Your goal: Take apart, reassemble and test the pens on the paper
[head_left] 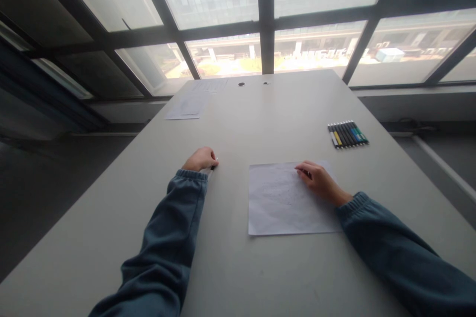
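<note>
My left hand (201, 159) is closed in a pinch around a slim marker (212, 168), just above or on the white table left of the paper. Only a white tip and a dark stretch of the marker show; the fingers hide the rest. On the upper right part of a white sheet of paper (273, 208) rests my right hand (319, 181). Its fingers are loosely bent, with a gap to the thumb, and nothing shows between them. Faint marks are visible on the sheet, too small to read.
A row of several markers (348, 134), mostly black with white, yellow, blue and green ones, lies beyond my right hand. Printed papers (188, 104) lie at the table's far left. Two small round holes sit near the far edge, before the windows.
</note>
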`<state>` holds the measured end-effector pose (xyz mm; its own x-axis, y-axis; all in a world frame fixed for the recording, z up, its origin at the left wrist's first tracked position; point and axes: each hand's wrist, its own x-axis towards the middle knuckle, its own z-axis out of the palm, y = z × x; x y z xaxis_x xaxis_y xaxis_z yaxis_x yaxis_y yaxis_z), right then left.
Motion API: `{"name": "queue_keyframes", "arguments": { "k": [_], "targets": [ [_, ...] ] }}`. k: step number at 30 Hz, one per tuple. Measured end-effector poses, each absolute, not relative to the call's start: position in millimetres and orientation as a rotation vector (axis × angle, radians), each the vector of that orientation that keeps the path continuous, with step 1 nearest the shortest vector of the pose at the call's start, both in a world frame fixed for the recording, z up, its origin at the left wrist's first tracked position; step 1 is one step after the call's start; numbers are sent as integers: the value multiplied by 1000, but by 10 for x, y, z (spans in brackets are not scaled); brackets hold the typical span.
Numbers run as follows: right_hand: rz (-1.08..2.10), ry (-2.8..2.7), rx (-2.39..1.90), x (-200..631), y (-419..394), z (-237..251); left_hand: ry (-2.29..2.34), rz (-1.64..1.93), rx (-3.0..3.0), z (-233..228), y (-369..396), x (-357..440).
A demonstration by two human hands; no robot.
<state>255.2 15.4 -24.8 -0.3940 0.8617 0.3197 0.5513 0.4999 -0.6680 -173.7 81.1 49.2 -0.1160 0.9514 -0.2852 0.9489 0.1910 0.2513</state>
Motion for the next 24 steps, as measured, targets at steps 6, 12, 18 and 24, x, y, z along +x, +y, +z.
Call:
{"name": "queue_keyframes", "arguments": {
  "k": [6,12,18,24],
  "targets": [
    [604,-2097,-1124,2560,160,-280,1901,251,1853,735,685,-1506],
    [578,-2097,-1045,2536,104,-223,1300,702,1779,937,480,-1035],
    [666,-1901,-1026,2515,69,-181,1101,1136,1500,712,352,-466],
    [783,-1436,-1024,2569,60,-183,1095,1372,1309,317,192,-63]
  ]
}}
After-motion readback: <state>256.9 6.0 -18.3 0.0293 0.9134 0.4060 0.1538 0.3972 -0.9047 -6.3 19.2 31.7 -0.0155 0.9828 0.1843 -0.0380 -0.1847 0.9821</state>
